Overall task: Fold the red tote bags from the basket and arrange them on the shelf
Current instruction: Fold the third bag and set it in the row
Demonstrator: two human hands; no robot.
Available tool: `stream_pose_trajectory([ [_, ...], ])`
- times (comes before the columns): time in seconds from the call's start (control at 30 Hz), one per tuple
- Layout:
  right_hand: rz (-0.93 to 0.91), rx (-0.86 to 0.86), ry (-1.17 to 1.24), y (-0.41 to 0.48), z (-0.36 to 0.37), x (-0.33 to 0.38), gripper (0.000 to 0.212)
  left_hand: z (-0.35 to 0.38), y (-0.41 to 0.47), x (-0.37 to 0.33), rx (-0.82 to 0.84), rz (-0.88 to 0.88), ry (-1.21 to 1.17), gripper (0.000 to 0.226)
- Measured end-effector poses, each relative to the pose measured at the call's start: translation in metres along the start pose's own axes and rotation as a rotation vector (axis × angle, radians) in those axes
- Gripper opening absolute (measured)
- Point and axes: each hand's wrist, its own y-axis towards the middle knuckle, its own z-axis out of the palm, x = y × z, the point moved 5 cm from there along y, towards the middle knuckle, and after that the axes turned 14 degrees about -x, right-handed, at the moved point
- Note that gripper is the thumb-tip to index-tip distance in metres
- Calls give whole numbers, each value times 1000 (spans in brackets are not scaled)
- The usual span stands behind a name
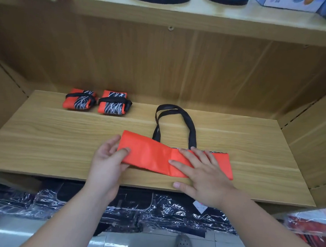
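A red tote bag (149,151), folded into a long strip, lies near the front edge of the wooden shelf (58,134). Its black handles (178,122) loop toward the back. My left hand (109,158) pinches the strip's left end, thumb on top and fingers beneath. My right hand (203,172) presses flat on the strip's right half with straight fingers. Two folded red bags, one (79,102) beside the other (114,105), sit at the back left, each wrapped in its black handles.
An upper shelf (206,18) carries two black round bases and a blue box. Below the shelf lie black goods wrapped in clear plastic (170,208). A grey shoe (184,245) stands on the tiled floor. No basket is in view.
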Motion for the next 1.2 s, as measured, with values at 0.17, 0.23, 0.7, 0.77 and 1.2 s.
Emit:
stream_pose_trajectory([
  [0.17,57,-2,125,10,3,23,72,10,-18,-16,29,189,57,19],
  [0.23,61,1,302,19,1,27,73,16,-24,-30,-3,349,165,19],
  [0.7,314,-447,430,-28,-12,-91,30,92,-76,-26,198,1130,859,39],
  [0.77,294,-463,463,-27,-10,-91,29,105,-84,-7,294,1137,912,42],
  [1.2,60,-423,618,-27,-11,-99,45,120,-69,70,526,1101,1139,60],
])
